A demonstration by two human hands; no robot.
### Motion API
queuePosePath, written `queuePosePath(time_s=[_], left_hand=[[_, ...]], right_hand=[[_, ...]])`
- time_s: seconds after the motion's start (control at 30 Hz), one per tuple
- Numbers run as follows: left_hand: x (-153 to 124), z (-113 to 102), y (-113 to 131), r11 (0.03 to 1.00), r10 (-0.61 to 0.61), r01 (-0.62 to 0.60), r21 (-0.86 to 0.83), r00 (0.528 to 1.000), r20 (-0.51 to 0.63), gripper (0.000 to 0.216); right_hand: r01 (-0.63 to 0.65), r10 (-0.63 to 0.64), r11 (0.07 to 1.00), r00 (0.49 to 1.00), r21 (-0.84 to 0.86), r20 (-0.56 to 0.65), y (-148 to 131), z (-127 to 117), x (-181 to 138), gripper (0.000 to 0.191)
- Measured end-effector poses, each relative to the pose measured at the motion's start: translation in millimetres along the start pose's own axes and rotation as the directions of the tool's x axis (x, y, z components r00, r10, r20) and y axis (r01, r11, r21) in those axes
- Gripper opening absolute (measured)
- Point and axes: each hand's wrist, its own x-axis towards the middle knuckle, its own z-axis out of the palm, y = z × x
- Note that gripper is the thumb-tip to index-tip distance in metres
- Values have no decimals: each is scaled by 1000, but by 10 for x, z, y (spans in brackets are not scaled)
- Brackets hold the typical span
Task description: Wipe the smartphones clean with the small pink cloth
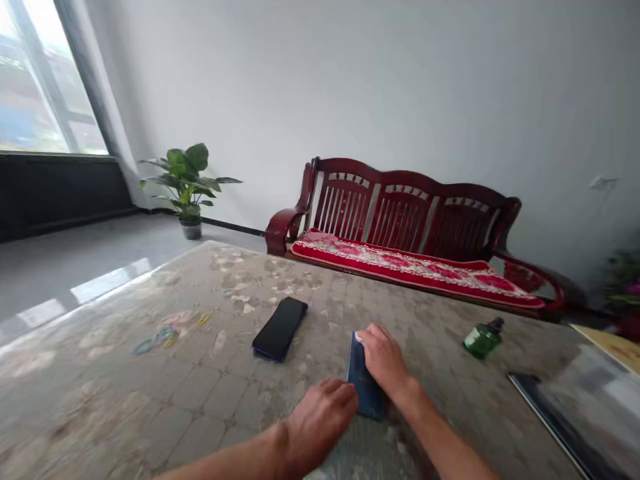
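Observation:
A dark blue, flat rectangular item [369,395] lies on the table between my hands; what kind it is I cannot make out. My left hand [327,415] has its fingers bent and pressed together at the item's left edge. Over the upper right part of it curls my right hand [383,357], fingers closed at the far end. A small white bit shows by the right fingertips, too small to name. To the left lies a black flat rectangular thing [281,329] with a purplish-blue lower edge, apart from both hands.
Coloured loops [165,335] lie on the left of the patterned table [200,393]. On the right stand a green bottle [483,339] with a dark top and a dark-edged, glossy flat object [555,417]. Beyond are a red wooden bench [405,213] and a potted plant [189,180].

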Motion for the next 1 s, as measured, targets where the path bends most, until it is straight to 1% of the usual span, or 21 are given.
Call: queuePosePath(time_s=[0.1, 0.27, 0.33, 0.37, 0.43, 0.53, 0.6, 0.67, 0.73, 0.9, 0.97, 1.0], left_hand=[[23, -14, 5, 1000, -11, 11, 10, 1000, 16, 8], [37, -36, 26, 999, -37, 35, 35, 999, 40, 3], [33, -48, 34, 999, -40, 39, 27, 998, 40, 5], [29, -56, 38, 999, -41, 41, 19, 998, 41, 6], [21, -77, 43, 999, -42, 42, -1, 998, 44, 10], [13, -106, 49, 999, -39, 40, -15, 998, 39, 15], [12, -113, 50, 999, -39, 39, -19, 999, 31, 17], [14, -110, 49, 999, -39, 40, -21, 999, 21, 17], [19, -100, 46, 999, -35, 35, -21, 999, 7, 17], [24, -78, 40, 999, -29, 28, -23, 999, -38, 15], [20, -77, 40, 999, -27, 26, -20, 999, -37, 15], [16, -78, 40, 1000, -24, 23, -18, 999, -34, 15]], right_hand=[[22, -22, 1000, 1000, 6, -6, -69, 3, -77, 27], [137, -134, 987, 990, 86, -30, -133, 9, -469, 26], [166, -162, 979, 986, 117, -41, -103, 10, -553, 27], [166, -161, 978, 986, 123, -50, -75, 13, -546, 27], [136, -128, 985, 989, 109, -78, 2, 26, -435, 28], [37, -29, 997, 992, 68, -124, 109, 55, -154, 31], [-7, 12, 999, 994, 43, -111, 136, 65, -23, 35], [-23, 27, 999, 995, 33, -99, 116, 59, -14, 34], [-6, 10, 999, 996, 39, -85, 61, 38, -136, 29], [104, -100, 991, 994, 83, -49, -60, -26, -613, 25], [122, -118, 988, 992, 95, -48, -41, -33, -656, 25], [115, -111, 989, 993, 93, -51, -16, -32, -622, 26]])
